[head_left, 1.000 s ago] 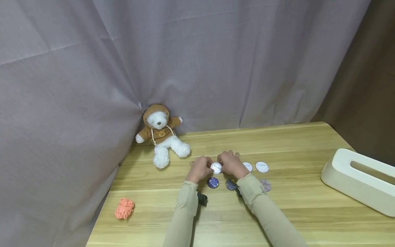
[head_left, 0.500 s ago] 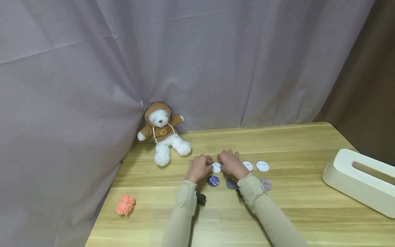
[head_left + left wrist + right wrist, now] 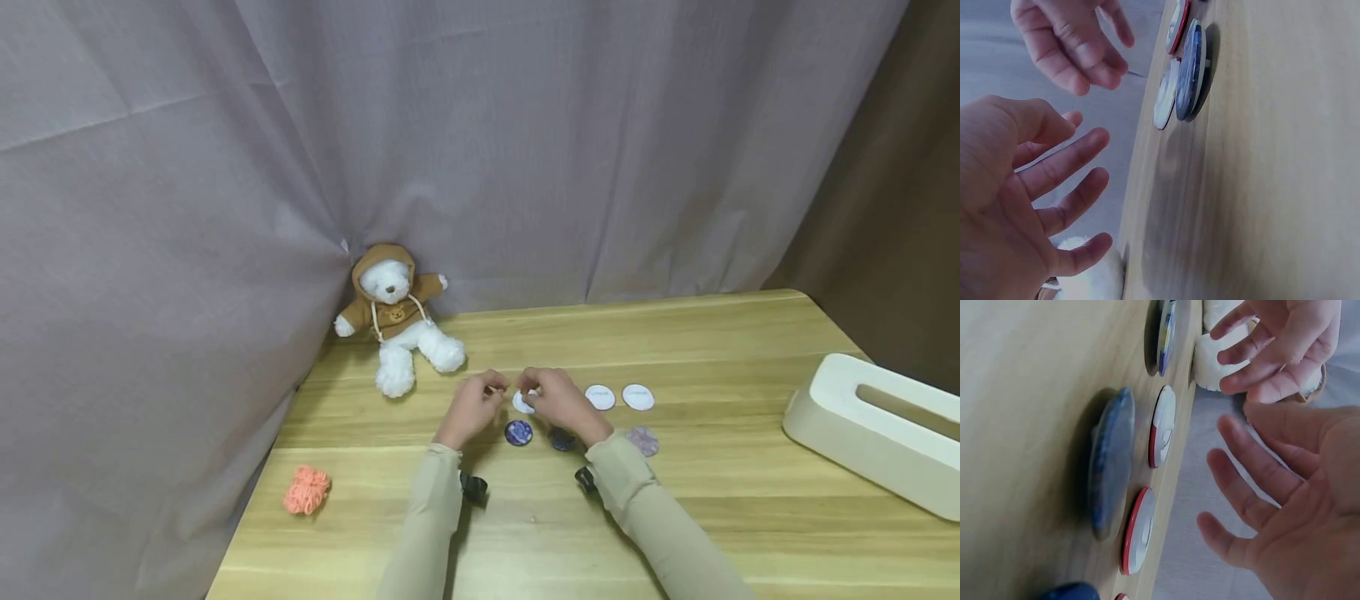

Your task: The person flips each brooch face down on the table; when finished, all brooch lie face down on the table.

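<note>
My left hand [image 3: 471,408] hovers over the table with loosely bent fingers and holds nothing. My right hand [image 3: 558,402] is raised beside it, its fingers likewise loose and holding nothing. Below and between them lies a round white-backed button badge [image 3: 521,405], partly covered by the right hand in the head view; the right wrist view shows a red edge on this badge [image 3: 1163,428]. Two more white-backed badges [image 3: 599,397] [image 3: 638,397] continue the row rightward. Nearer me are a purple-blue badge [image 3: 518,432], a dark one [image 3: 562,440] partly behind my right hand, and a pale mauve one [image 3: 643,441].
A white teddy bear [image 3: 397,321] in a brown hoodie sits at the back left against the grey curtain [image 3: 510,167]. A coral yarn bundle [image 3: 307,490] lies at the front left. On the right stands a cream box [image 3: 870,433] with a slot in its top.
Both hands have come off the left white-backed badge. The left hand has shifted slightly left and toward me. More of the middle white-backed badge shows now, while the dark one is more covered.
</note>
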Action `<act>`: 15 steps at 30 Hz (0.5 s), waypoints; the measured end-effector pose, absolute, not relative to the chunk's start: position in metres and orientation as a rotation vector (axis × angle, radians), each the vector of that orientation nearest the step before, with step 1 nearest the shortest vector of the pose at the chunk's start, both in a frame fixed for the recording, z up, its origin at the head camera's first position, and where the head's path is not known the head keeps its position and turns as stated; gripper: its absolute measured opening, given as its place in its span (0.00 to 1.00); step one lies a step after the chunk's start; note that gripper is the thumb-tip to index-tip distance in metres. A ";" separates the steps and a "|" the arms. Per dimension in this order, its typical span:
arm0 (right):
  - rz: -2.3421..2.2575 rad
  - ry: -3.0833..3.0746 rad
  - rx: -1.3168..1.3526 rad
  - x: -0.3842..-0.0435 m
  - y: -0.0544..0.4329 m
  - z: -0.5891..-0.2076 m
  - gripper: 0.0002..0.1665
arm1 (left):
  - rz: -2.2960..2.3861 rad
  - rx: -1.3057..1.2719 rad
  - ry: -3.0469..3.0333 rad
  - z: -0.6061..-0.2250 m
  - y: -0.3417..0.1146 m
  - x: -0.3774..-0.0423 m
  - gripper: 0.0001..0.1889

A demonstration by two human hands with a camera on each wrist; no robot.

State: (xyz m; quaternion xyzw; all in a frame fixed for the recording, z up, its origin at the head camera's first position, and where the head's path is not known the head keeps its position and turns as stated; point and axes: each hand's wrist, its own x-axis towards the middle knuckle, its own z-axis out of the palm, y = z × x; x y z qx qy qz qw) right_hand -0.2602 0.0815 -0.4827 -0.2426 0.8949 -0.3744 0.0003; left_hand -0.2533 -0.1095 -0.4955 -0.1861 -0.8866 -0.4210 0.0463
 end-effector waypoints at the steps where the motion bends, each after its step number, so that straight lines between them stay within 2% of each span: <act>1: -1.175 2.795 -0.766 -0.259 0.082 -0.482 0.10 | -1.282 -0.567 -2.716 -0.495 -0.111 -0.252 0.11; 11: -1.026 2.737 -0.895 -0.253 0.085 -0.482 0.20 | -1.202 -0.623 -2.863 -0.498 -0.119 -0.240 0.18; 15: -0.979 2.735 -0.972 -0.249 0.085 -0.481 0.21 | -1.129 -0.648 -2.923 -0.499 -0.120 -0.234 0.21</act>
